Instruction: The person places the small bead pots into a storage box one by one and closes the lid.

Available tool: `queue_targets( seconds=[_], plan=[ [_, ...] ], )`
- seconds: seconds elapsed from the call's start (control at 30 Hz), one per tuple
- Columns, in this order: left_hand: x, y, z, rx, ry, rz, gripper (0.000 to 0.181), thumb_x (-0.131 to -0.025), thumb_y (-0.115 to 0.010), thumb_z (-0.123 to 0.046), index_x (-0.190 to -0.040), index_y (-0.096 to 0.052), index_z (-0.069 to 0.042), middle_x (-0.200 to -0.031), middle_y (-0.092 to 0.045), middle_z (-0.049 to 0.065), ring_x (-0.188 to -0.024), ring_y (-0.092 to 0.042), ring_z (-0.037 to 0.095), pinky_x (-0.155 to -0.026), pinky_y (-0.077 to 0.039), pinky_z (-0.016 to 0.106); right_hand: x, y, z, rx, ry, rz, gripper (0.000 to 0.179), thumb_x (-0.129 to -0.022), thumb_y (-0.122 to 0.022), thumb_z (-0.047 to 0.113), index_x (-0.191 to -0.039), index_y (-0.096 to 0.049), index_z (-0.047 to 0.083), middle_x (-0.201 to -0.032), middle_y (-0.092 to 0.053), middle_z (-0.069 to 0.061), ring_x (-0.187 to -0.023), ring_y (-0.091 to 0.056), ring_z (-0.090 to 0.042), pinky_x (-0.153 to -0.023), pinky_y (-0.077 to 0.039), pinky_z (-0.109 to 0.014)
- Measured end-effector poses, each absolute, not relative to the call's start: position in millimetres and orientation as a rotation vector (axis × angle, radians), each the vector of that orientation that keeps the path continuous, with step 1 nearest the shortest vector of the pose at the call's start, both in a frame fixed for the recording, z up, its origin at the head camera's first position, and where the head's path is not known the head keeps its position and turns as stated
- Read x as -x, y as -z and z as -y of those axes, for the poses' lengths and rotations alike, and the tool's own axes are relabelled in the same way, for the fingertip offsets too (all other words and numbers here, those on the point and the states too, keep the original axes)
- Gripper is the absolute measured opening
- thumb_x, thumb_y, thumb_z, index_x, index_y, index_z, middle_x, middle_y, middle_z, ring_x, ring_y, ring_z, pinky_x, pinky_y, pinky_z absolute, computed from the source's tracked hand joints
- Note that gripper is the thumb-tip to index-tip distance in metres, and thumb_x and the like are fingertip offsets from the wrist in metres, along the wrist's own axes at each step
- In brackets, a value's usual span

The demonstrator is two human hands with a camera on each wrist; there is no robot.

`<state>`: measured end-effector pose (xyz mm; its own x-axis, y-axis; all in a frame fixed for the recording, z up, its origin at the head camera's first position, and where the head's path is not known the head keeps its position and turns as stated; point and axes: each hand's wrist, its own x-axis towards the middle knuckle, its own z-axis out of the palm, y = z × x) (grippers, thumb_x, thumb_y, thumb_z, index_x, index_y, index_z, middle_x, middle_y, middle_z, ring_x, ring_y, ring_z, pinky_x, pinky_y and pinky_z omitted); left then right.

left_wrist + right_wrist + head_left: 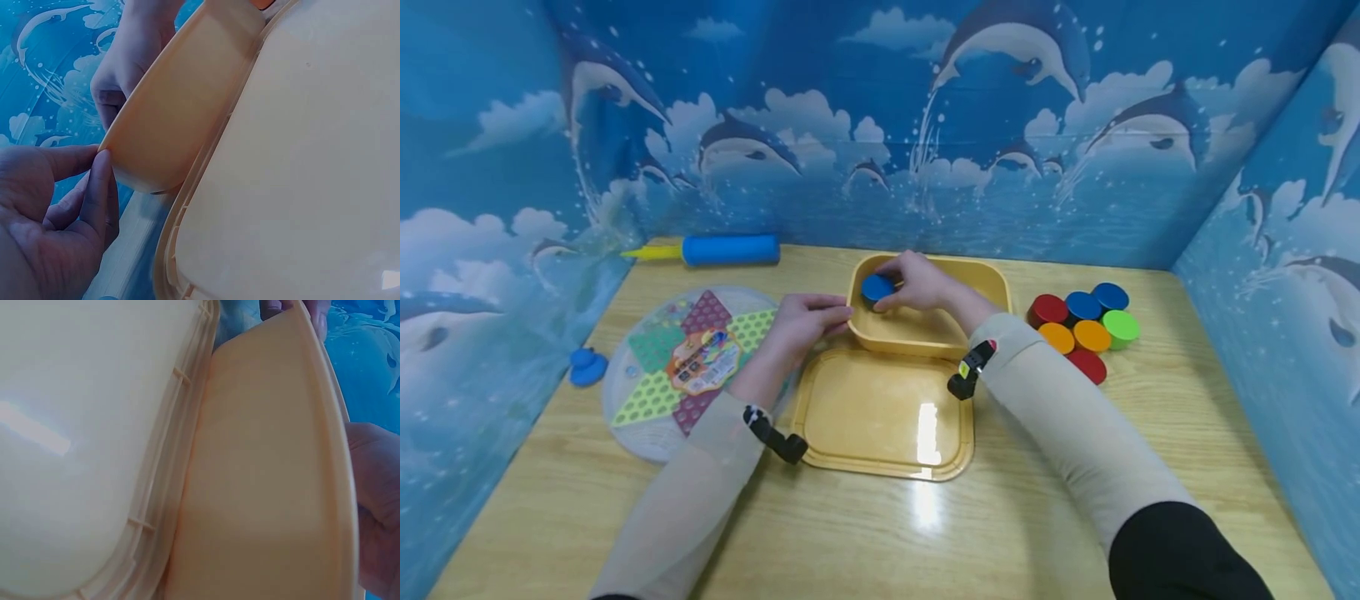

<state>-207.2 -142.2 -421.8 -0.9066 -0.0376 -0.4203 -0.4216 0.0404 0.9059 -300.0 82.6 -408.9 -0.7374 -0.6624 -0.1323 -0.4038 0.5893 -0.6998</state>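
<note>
A yellow plastic box [988, 296] stands at the back middle of the table, with its matching lid [872, 412] flat in front of it. My right hand [921, 283] reaches over the rim and holds a blue round block [876, 287] inside the box's left end. My left hand [805, 323] pinches the box's left rim between thumb and finger, which the left wrist view shows close up. In the right wrist view, the box's side wall [262, 462] hides the right hand's fingertips and the block.
Several round blocks in red, blue, orange and green [1082, 325] sit grouped right of the box. On the left lie a round patterned board [647, 408], a small blue knobbed piece [587, 367] and a blue pump with yellow nozzle [730, 250]. Dolphin-print curtains [865, 200] enclose the table.
</note>
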Motion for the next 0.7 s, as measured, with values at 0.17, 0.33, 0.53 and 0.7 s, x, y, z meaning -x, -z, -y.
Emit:
queue_targets(
  seconds=[0.17, 0.33, 0.53, 0.7],
  plan=[
    [207, 422, 142, 0.469, -1.95, -2.037, 0.034, -0.099, -0.078, -0.01, -0.131, -0.072, -0.001, -0.128, -0.066, 0.015, -0.107, -0.073, 0.023, -0.088, -0.064, 0.029, 297, 409, -82, 0.853, 0.956, -2.445, 0.061, -0.093, -0.086, 0.023, -0.144, -0.063, -0.001, -0.139, -0.067, -0.013, -0.125, -0.064, -0.024, -0.107, -0.055, -0.039],
    [206, 421, 142, 0.461, -1.953, -2.032, 0.034, -0.099, -0.078, -0.01, -0.131, -0.072, -0.001, -0.13, -0.066, 0.015, -0.108, -0.072, 0.023, -0.089, -0.064, 0.029, 294, 403, -87, 0.84, 0.972, -2.435, 0.065, -0.092, -0.087, 0.021, -0.146, -0.06, -0.002, -0.143, -0.064, -0.017, -0.13, -0.063, -0.03, -0.109, -0.054, -0.039],
    [205, 421, 141, 0.47, -1.959, -2.032, 0.036, -0.099, -0.078, -0.009, -0.132, -0.071, 0.0, -0.13, -0.066, 0.015, -0.106, -0.073, 0.022, -0.088, -0.064, 0.028, 286, 390, -97, 0.817, 0.969, -2.443, 0.069, -0.093, -0.086, 0.019, -0.149, -0.055, -0.005, -0.149, -0.057, -0.022, -0.135, -0.058, -0.034, -0.111, -0.053, -0.042],
    [205, 420, 140, 0.452, -2.0, -1.996, 0.038, -0.098, -0.078, -0.005, -0.134, -0.069, 0.003, -0.131, -0.065, 0.019, -0.104, -0.073, 0.022, -0.089, -0.063, 0.028, 279, 378, -110, 0.823, 0.991, -2.448, 0.068, -0.094, -0.085, 0.017, -0.149, -0.054, -0.006, -0.15, -0.057, -0.022, -0.136, -0.058, -0.034, -0.112, -0.052, -0.04]
  ],
)
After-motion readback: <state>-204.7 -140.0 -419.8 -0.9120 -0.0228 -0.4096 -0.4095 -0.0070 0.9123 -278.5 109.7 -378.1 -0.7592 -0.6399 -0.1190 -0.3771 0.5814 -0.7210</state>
